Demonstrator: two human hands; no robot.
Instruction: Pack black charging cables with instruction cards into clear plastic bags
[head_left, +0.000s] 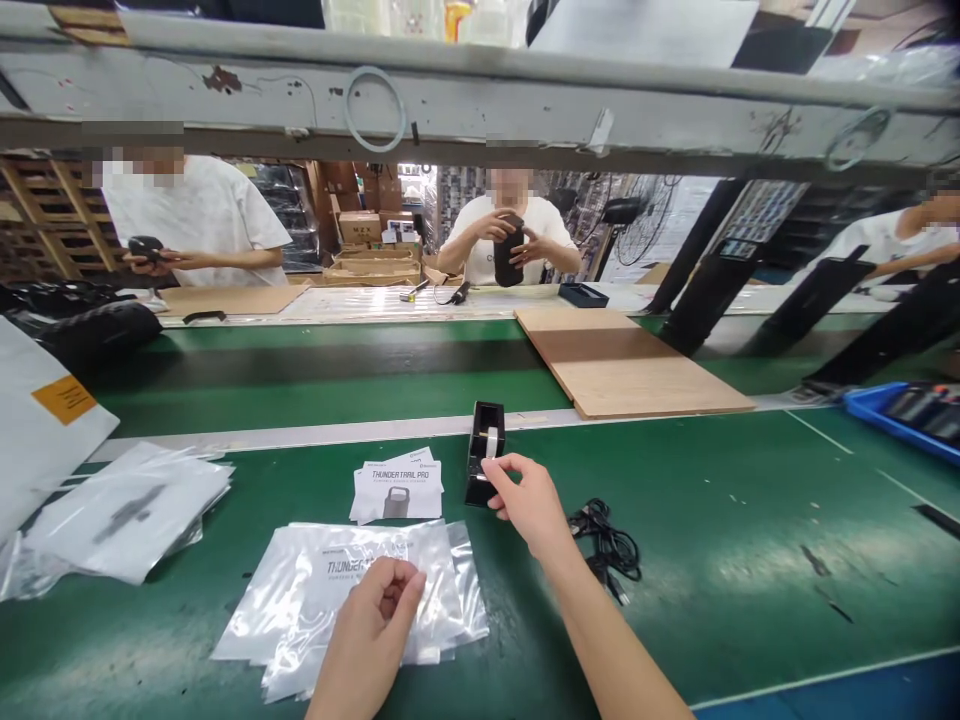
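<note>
My right hand [525, 497] pinches at the front end of a black tape dispenser [478, 485], which carries a roll of clear tape [492, 441]. The tape end at my fingertips is too small to see clearly. My left hand [379, 615] is closed, thumb against curled fingers, over a stack of clear plastic bags [300, 575]; what it pinches, if anything, is hidden. A printed "Thunder Trail" sheet shows through the top bag. Behind the bags lie several white printed leaflets [397, 490]. Coiled black cables [611, 545] rest right of my right wrist.
More bagged leaflets [142, 510] lie at left beside a white bag [37, 430]. A wooden board [630, 365] spans the bench's middle strip; a blue tray [892, 415] stands at right. An overhead shelf beam [480, 100] crosses above. Co-workers across the bench handle black objects.
</note>
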